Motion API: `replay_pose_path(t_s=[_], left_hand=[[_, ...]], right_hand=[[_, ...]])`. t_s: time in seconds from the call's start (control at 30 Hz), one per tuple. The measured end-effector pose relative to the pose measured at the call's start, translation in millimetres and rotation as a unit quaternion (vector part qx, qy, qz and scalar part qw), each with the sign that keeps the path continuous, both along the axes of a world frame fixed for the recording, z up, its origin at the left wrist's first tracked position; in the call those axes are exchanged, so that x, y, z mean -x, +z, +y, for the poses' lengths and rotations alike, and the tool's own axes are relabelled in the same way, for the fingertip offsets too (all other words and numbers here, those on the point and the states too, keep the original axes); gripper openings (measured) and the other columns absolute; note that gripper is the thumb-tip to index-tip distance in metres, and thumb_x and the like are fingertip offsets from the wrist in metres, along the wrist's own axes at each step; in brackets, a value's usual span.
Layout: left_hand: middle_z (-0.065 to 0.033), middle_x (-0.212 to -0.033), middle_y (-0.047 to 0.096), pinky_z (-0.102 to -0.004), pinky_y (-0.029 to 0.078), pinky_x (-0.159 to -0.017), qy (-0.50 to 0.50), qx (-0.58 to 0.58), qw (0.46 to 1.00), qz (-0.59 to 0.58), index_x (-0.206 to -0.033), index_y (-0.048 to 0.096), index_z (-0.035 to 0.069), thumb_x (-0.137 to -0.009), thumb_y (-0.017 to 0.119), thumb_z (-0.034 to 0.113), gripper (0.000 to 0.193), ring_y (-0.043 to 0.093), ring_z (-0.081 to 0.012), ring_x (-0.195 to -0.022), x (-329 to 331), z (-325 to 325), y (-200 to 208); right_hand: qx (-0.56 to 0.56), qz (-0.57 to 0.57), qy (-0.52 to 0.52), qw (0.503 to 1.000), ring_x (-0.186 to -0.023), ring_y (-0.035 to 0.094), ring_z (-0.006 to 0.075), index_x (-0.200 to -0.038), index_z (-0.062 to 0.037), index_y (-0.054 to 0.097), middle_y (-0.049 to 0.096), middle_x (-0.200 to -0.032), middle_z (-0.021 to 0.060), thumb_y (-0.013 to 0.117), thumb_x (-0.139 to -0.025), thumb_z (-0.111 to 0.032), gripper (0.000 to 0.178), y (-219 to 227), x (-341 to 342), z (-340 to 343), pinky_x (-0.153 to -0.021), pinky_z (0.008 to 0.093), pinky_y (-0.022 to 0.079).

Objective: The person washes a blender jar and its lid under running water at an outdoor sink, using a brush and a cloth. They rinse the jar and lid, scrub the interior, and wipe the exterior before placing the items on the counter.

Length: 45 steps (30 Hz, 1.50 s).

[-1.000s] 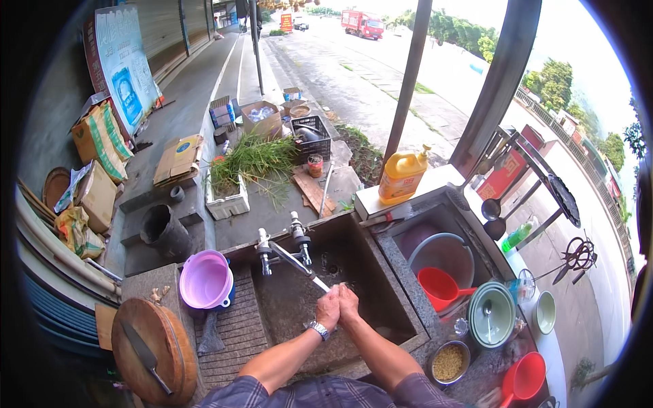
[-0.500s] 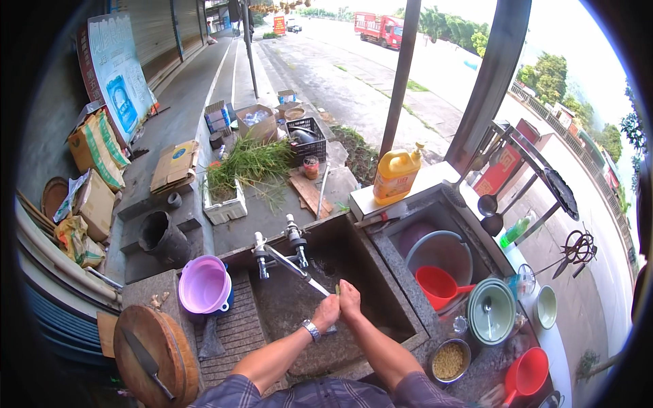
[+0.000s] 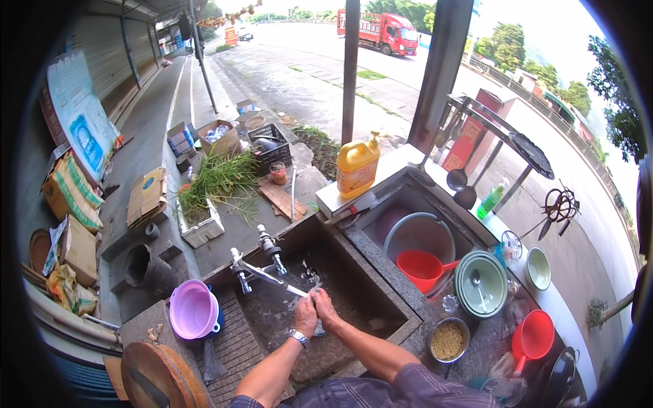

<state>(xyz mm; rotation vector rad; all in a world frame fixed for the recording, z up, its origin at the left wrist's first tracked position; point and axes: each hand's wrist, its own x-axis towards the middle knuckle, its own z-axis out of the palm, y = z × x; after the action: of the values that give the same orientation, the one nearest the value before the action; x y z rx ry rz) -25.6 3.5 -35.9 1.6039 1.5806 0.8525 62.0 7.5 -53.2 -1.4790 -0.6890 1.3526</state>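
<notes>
From my distant place I look down on two bare hands, joined over the stone sink (image 3: 360,292), in its lower part near to me. The left hand (image 3: 306,315), with a metal watch (image 3: 299,338) on its wrist, is pressed against the right hand (image 3: 325,309), and the fingers of both are bent and narrow, not spread. Whether some small thing is between the palms, I cannot tell, because the fingers cover this place. The faucet (image 3: 262,273) stands at the far left edge of the sink, and its spout slants down to the hands; something white is at its end, just beside the fingers, but I cannot tell if it is pipe or water. To the left I see a purple basin (image 3: 194,313) and, lower, a round chopping board (image 3: 173,377) with a knife (image 3: 146,387) lying on it. To the right, a red dipper (image 3: 416,270) rests in a grey bucket (image 3: 435,234), and nearer stands a metal bowl (image 3: 431,343) with yellowish grains (image 3: 448,340), beside stacked pale green bowls (image 3: 466,307)
</notes>
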Motion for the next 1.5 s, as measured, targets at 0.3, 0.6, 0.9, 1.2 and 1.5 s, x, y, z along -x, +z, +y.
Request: replay_pose_path(t_s=[0.3,0.6,0.9,1.2,1.5], left_hand=[[-0.0090,-0.102,0.067,-0.0388,0.058,-0.077,0.039,0.417,0.766,-0.488,-0.110,0.061,0.007,-0.097,0.051,0.023,0.023,0.068,-0.0252,-0.089,27.0,41.0,-28.3],[-0.0079,-0.095,0.068,-0.0352,0.052,-0.078,0.135,0.295,0.861,-0.391,-0.101,0.064,0.002,-0.101,0.044,0.031,0.036,0.064,-0.0199,-0.089,-8.2,11.6,0.0],[-0.0252,-0.100,0.066,-0.0498,0.048,-0.081,-0.075,0.009,0.997,0.018,-0.112,0.058,0.002,-0.103,0.038,0.032,0.036,0.062,-0.0440,-0.094,0.9,-28.5,4.0],[-0.0235,-0.076,0.067,-0.0457,0.050,-0.069,0.095,0.128,0.982,-0.098,-0.087,0.068,-0.003,-0.101,0.044,0.040,0.051,0.069,-0.0344,-0.076,-6.3,-12.3,46.1],[-0.0288,-0.092,0.067,-0.0462,0.050,-0.078,0.101,0.125,0.981,-0.110,-0.097,0.068,-0.004,-0.099,0.045,0.033,0.044,0.066,-0.0422,-0.088,-19.7,-17.9,25.7]], right_hand=[[-0.243,-0.349,0.088,0.901,-0.131,0.044,0.0379,-0.136,-0.0092,0.051,0.047,-0.140,0.0194,0.051,-0.096,-0.041,0.051,25.0,2.0,-26.9,-0.106,0.0492,0.034],[-0.107,-0.066,0.066,0.990,-0.103,0.061,0.0294,-0.120,-0.0025,0.060,0.065,-0.102,0.0165,0.042,-0.104,-0.043,0.047,-10.8,-0.5,-5.2,-0.089,0.0396,0.049],[0.161,0.327,0.012,0.931,-0.092,0.063,0.0226,-0.114,-0.0074,0.054,0.062,-0.097,0.0117,0.040,-0.102,-0.055,0.052,-29.9,-11.5,-0.9,-0.081,0.0410,0.056],[-0.036,0.058,0.024,0.997,-0.091,0.058,0.0181,-0.116,-0.0060,0.057,0.061,-0.104,0.0097,0.050,-0.098,-0.048,0.046,-0.1,0.9,-17.4,-0.075,0.0348,0.050],[-0.022,0.012,-0.001,1.000,-0.109,0.057,0.0219,-0.142,-0.0032,0.045,0.059,-0.126,0.0165,0.057,-0.098,-0.032,0.054,-19.2,-11.8,-17.0,-0.095,0.0317,0.045]])
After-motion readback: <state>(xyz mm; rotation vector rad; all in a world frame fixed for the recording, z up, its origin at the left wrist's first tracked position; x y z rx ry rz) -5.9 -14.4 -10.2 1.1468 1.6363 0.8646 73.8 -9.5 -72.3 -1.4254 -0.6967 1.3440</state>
